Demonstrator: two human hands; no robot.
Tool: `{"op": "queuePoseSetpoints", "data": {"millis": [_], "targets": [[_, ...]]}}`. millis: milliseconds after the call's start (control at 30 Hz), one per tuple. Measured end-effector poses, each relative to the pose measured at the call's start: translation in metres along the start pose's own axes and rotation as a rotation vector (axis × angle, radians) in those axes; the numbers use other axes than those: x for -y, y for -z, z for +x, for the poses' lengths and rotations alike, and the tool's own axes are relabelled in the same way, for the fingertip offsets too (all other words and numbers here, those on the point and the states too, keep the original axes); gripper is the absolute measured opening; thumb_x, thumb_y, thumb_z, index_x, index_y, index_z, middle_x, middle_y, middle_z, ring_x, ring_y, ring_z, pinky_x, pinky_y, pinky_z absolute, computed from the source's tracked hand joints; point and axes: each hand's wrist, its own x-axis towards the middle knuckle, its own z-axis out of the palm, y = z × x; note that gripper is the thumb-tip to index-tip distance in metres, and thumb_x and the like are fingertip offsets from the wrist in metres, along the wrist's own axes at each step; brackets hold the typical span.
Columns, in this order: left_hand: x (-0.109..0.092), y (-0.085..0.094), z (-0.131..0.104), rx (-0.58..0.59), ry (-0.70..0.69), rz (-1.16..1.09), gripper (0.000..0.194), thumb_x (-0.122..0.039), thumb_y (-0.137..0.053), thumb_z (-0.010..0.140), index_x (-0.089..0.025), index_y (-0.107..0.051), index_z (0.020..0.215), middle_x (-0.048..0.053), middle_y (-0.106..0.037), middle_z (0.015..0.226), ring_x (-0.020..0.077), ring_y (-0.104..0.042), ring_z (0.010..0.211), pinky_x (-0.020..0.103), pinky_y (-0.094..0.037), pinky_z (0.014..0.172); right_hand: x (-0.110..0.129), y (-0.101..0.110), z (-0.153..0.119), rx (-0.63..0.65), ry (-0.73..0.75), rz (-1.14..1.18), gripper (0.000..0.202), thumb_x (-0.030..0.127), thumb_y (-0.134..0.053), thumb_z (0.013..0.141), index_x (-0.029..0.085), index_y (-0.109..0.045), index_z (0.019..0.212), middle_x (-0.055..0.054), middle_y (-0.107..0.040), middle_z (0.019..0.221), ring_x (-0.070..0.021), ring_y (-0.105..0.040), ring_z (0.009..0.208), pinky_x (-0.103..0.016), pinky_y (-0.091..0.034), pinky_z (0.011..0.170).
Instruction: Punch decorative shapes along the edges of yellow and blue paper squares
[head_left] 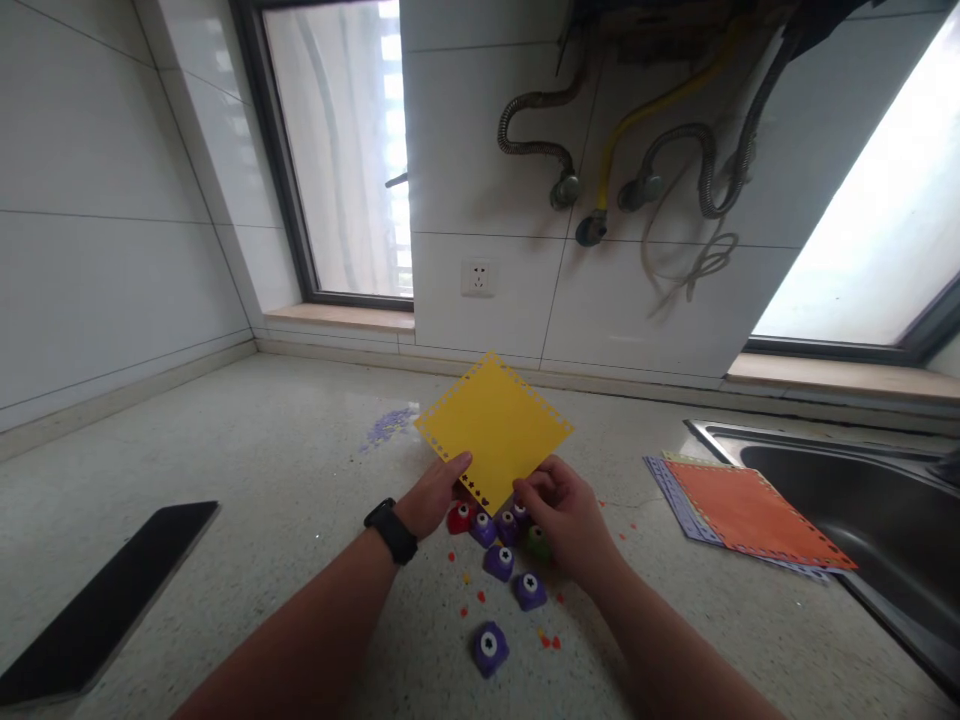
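A yellow sheet of paper (495,425) is held up at an angle, one corner pointing down, with small shapes punched along its edges. My left hand (439,490) grips its lower left edge, thumb on top. At the lower right edge, my right hand (559,505) pinches the paper between thumb and fingers. Below the sheet sit several small craft punches: a red punch (460,517), a green punch (537,542) partly behind my right hand, and several purple ones, such as the purple punch (490,648) nearest me.
Punched orange, purple and pale sheets (757,510) lie stacked at the sink's (720,432) edge on the right. Purple paper bits (388,428) are heaped behind on the left. A black flat slab (112,600) lies at left. Red paper scraps (551,642) dot the countertop (292,430).
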Motion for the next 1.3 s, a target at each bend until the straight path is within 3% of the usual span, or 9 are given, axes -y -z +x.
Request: {"op": "queuePoseSetpoints", "data": {"millis": [167, 333, 500, 633, 833, 967, 1033, 1167, 1300], "targets": [[-0.004, -0.003, -0.001, 0.021, -0.006, 0.044, 0.030, -0.047, -0.075, 0.079, -0.018, -0.074, 0.085, 0.003, -0.072, 0.074, 0.0152, -0.056, 0.056, 0.028, -0.042, 0.054, -0.002, 0.005, 0.001, 0.025, -0.001, -0.103, 0.031, 0.044, -0.068, 0.087, 0.020, -0.061, 0.105, -0.003, -0.070, 0.081, -0.0188, -0.064, 0.070, -0.031, -0.048, 0.063], [-0.007, -0.003, 0.001, 0.026, -0.027, 0.080, 0.030, -0.047, -0.072, 0.083, -0.019, -0.069, 0.072, -0.001, -0.063, 0.060, 0.0137, -0.048, 0.050, 0.028, -0.037, 0.051, 0.017, 0.035, 0.010, -0.053, -0.001, -0.421, 0.026, 0.037, -0.060, 0.091, 0.020, -0.060, 0.111, -0.006, -0.075, 0.091, -0.0191, -0.067, 0.075, -0.033, -0.050, 0.068], [-0.008, -0.002, 0.000, 0.021, -0.047, 0.140, 0.038, -0.051, -0.068, 0.086, -0.020, -0.064, 0.063, -0.002, -0.056, 0.054, 0.0142, -0.046, 0.051, 0.029, -0.037, 0.054, 0.056, 0.057, 0.011, 0.218, -0.009, -0.864, 0.016, 0.032, -0.056, 0.093, 0.021, -0.068, 0.089, -0.003, -0.072, 0.076, -0.0174, -0.062, 0.066, -0.030, -0.042, 0.060], [-0.006, -0.003, 0.001, 0.001, -0.050, 0.176, 0.038, -0.049, -0.067, 0.087, -0.021, -0.063, 0.062, -0.002, -0.057, 0.055, 0.0148, -0.048, 0.052, 0.029, -0.038, 0.055, 0.053, 0.053, -0.004, 0.495, 0.095, -1.153, 0.017, 0.037, -0.068, 0.087, 0.022, -0.067, 0.080, -0.003, -0.071, 0.076, -0.0174, -0.058, 0.065, -0.030, -0.033, 0.059], [-0.006, -0.009, 0.001, 0.004, -0.004, 0.206, 0.032, -0.045, -0.068, 0.087, -0.021, -0.068, 0.067, 0.000, -0.064, 0.058, 0.0159, -0.054, 0.053, 0.029, -0.042, 0.054, 0.027, 0.044, -0.018, 0.474, 0.161, -1.257, 0.020, 0.035, -0.074, 0.082, 0.022, -0.066, 0.095, -0.007, -0.072, 0.094, -0.0248, -0.066, 0.084, -0.032, -0.040, 0.067], [-0.008, -0.011, -0.001, 0.003, 0.028, 0.232, 0.032, -0.045, -0.068, 0.087, -0.020, -0.070, 0.067, 0.001, -0.067, 0.058, 0.0170, -0.059, 0.055, 0.029, -0.045, 0.054, 0.024, 0.048, -0.017, 0.452, 0.178, -1.179, 0.016, 0.028, -0.071, 0.084, 0.023, -0.066, 0.098, -0.009, -0.071, 0.104, -0.0269, -0.066, 0.094, -0.036, -0.045, 0.076], [-0.010, -0.012, -0.001, -0.003, 0.036, 0.243, 0.030, -0.044, -0.070, 0.086, -0.020, -0.071, 0.067, 0.002, -0.069, 0.059, 0.0176, -0.062, 0.057, 0.029, -0.046, 0.056, 0.023, 0.052, -0.018, 0.376, 0.124, -1.050, 0.013, 0.028, -0.069, 0.086, 0.023, -0.063, 0.097, -0.008, -0.071, 0.098, -0.0242, -0.066, 0.087, -0.036, -0.046, 0.074], [-0.016, -0.015, -0.004, 0.001, 0.066, 0.272, 0.025, -0.044, -0.070, 0.085, -0.020, -0.074, 0.080, 0.002, -0.074, 0.065, 0.0187, -0.068, 0.060, 0.029, -0.052, 0.060, 0.019, 0.057, -0.018, 0.156, -0.066, -0.472, 0.022, 0.037, -0.066, 0.090, 0.024, -0.050, 0.099, -0.001, -0.066, 0.081, -0.0167, -0.061, 0.066, -0.031, -0.045, 0.059], [-0.021, -0.019, -0.007, 0.026, 0.059, 0.299, 0.031, -0.044, -0.072, 0.084, -0.021, -0.072, 0.106, 0.005, -0.081, 0.099, 0.0202, -0.075, 0.071, 0.035, -0.060, 0.076, 0.016, 0.051, -0.018, 0.119, -0.143, 0.089, 0.037, 0.036, -0.077, 0.085, 0.026, -0.042, 0.093, 0.001, -0.068, 0.089, -0.0149, -0.067, 0.074, -0.028, -0.049, 0.062]]}}
